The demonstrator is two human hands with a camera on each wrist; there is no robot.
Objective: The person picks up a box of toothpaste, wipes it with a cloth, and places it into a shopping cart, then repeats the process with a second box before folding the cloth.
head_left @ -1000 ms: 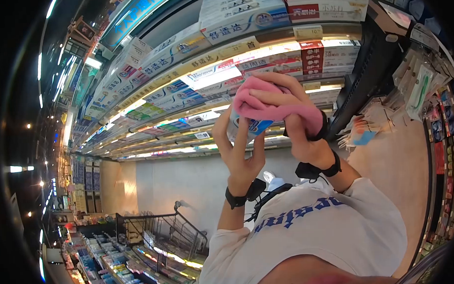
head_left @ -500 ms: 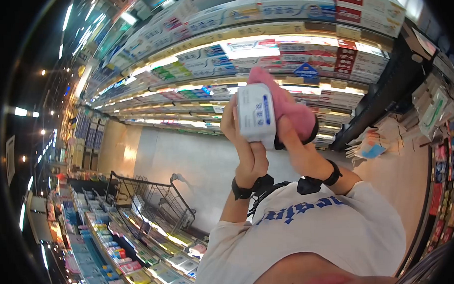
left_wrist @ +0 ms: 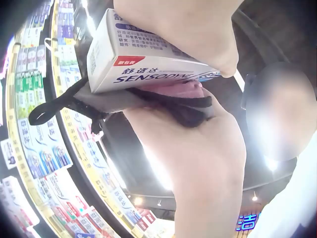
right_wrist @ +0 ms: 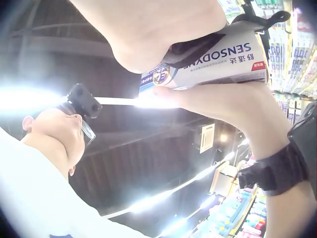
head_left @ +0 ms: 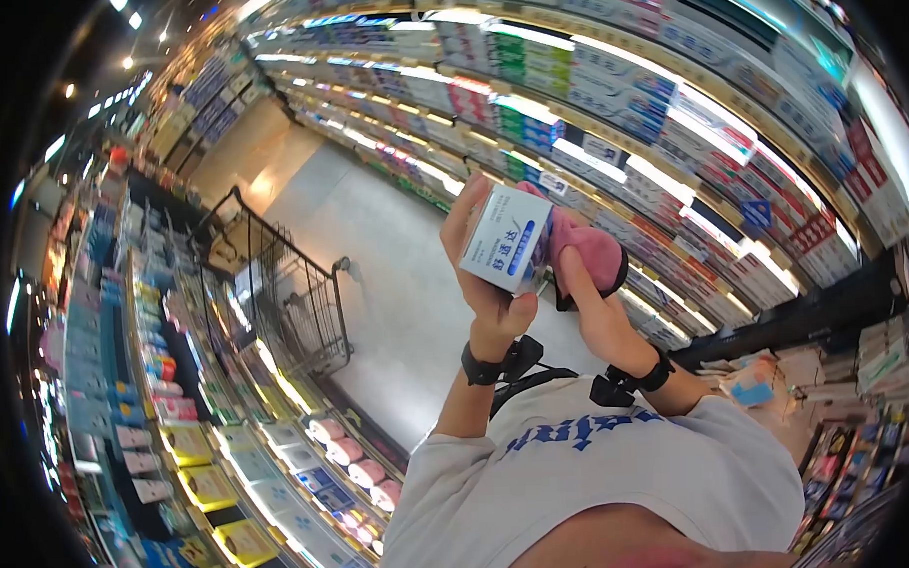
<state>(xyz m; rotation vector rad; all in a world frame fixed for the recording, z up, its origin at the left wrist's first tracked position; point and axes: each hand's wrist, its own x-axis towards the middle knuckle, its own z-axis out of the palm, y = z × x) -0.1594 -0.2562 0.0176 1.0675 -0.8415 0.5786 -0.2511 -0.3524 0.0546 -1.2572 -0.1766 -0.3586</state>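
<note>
white box (head_left: pixel 506 234) in left hand (head_left: pixel 486 305) — pink cloth (head_left: pixel 601 254), probably, alongside

Box and cloth meet between your two hands.
The box (head_left: pixel 505 240) is in your left hand (head_left: pixel 487 301); the cloth (head_left: pixel 594 257) lies against its right side, in your right hand (head_left: pixel 608 324). Stocked shelving (head_left: pixel 616 44) runs ahead of both hands and off to their right, with packets (head_left: pixel 753 382) right of your right hand. Left of your left hand, a cart (head_left: pixel 300 304) stands on the floor (head_left: pixel 390 306), beside a display rack (head_left: pixel 286 382).
</note>
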